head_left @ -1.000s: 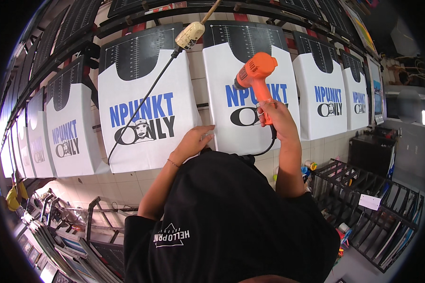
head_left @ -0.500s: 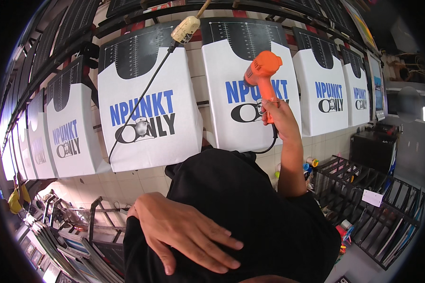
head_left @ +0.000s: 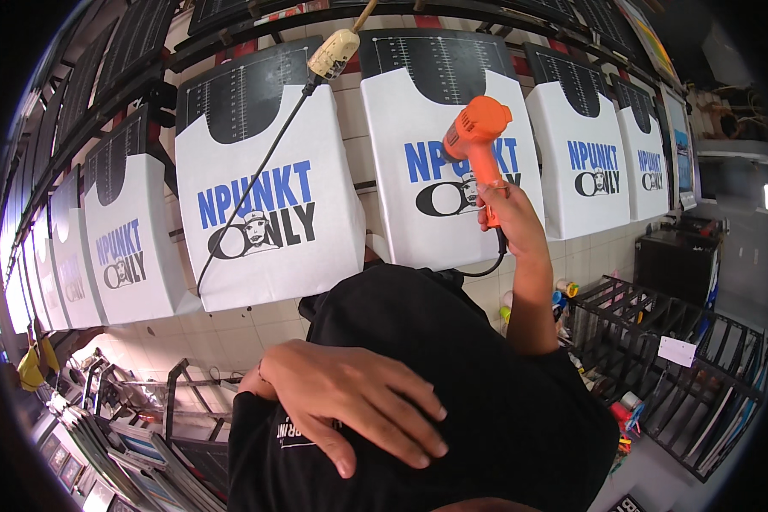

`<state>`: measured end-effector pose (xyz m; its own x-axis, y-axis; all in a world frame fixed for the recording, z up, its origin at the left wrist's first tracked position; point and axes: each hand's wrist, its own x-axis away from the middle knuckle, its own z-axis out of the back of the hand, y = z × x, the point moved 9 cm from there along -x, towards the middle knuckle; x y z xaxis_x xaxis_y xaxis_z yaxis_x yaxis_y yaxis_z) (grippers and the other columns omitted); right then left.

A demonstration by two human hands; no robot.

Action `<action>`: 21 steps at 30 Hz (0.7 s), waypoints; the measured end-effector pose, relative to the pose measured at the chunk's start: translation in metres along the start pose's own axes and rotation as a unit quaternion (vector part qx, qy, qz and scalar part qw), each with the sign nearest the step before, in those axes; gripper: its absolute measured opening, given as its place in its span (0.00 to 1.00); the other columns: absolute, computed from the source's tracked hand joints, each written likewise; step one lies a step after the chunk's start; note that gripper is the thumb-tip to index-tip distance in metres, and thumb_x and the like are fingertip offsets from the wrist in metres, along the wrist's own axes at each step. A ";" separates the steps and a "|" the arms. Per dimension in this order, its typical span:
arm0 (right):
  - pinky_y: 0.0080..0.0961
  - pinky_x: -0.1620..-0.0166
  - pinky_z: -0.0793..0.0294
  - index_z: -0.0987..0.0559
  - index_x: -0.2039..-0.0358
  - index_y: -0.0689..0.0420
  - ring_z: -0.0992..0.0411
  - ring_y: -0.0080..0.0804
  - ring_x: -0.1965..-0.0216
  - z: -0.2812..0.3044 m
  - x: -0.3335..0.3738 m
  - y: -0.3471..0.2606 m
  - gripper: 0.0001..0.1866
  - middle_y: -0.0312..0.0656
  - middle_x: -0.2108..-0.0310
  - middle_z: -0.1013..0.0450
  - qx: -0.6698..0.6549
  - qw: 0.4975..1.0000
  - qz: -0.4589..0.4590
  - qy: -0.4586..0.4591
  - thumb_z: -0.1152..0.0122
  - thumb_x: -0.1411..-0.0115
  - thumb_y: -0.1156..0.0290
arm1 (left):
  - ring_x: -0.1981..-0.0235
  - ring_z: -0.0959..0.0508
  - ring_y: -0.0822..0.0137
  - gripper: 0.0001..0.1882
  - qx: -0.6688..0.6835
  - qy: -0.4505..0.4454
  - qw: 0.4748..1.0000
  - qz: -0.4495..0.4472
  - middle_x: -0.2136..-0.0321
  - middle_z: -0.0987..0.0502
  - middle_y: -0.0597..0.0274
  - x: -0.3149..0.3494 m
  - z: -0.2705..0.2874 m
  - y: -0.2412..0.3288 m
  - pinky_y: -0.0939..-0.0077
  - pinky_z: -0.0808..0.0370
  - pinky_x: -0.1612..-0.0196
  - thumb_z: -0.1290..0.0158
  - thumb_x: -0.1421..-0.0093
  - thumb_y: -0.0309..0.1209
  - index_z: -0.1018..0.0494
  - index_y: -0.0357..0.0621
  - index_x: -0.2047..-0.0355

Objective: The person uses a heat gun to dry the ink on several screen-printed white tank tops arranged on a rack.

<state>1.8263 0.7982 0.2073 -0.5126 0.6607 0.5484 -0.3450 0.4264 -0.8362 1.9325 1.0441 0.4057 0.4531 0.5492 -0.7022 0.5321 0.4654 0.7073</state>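
Note:
My right hand (head_left: 516,224) is closed round the handle of an orange heat gun (head_left: 484,121), with a dark nozzle and a black cord hanging below. The nozzle is over a white fabric piece (head_left: 461,243) with a blue and black print, partly hidden behind the gun. That piece lies over a black board (head_left: 439,64) with white ruler marks. My left hand (head_left: 354,392) lies on the front of my black shirt (head_left: 401,324), its fingers spread and holding nothing. Left of the gun is another printed white piece (head_left: 273,282) of the same kind.
A cream-coloured plug connector (head_left: 334,55) hangs with a black cable crossing the left piece. More printed white pieces (head_left: 584,213) line the row on both sides. A black metal rack (head_left: 614,316) stands at lower right, stacked frames (head_left: 136,452) at lower left.
My left hand has shifted slightly right and down across the shirt, uncovering some white lettering. The heat gun stays over the same piece, a little lower.

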 end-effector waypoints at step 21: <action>0.19 0.75 0.31 0.27 0.65 0.61 0.31 0.21 0.78 -0.020 -0.019 -0.017 0.16 0.35 0.74 0.32 -0.006 0.998 0.030 -0.046 0.42 0.41 0.60 | 0.65 0.23 0.63 0.21 -0.489 0.802 0.214 0.267 0.67 0.22 0.55 0.480 0.068 0.113 0.67 0.27 0.60 0.60 0.32 0.40 0.26 0.34 0.65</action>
<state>1.8579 0.7907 0.2105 -0.6027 0.6259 0.4950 -0.3016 0.3956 -0.8675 2.2588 1.3135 0.1432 -0.9841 -0.1276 -0.1235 -0.0497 -0.4696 0.8815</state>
